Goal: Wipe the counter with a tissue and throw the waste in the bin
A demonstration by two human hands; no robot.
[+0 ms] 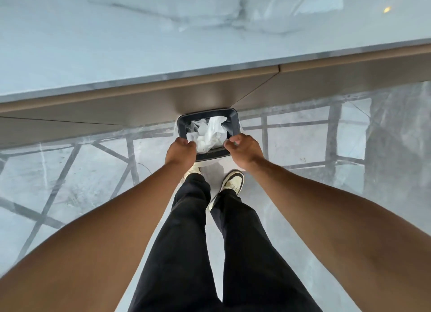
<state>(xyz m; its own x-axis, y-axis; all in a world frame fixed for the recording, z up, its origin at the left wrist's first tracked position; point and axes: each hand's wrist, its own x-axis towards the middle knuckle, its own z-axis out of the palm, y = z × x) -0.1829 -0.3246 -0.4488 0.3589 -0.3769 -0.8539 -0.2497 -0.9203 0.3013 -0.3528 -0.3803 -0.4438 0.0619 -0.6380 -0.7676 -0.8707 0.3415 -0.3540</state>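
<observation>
A small bin with a dark rim stands on the floor against the counter's base. Crumpled white tissue lies in its opening, over a clear liner. My left hand is at the near left of the rim, fingers curled and pinching the tissue's left edge. My right hand is at the near right of the rim, fingertips pinched at the tissue's right edge. The white marbled counter fills the top of the view; its surface looks bare and glossy.
The counter's beige cabinet front overhangs the bin. My legs in dark trousers and a light shoe stand just behind the bin. The glossy grey floor reflects a window frame.
</observation>
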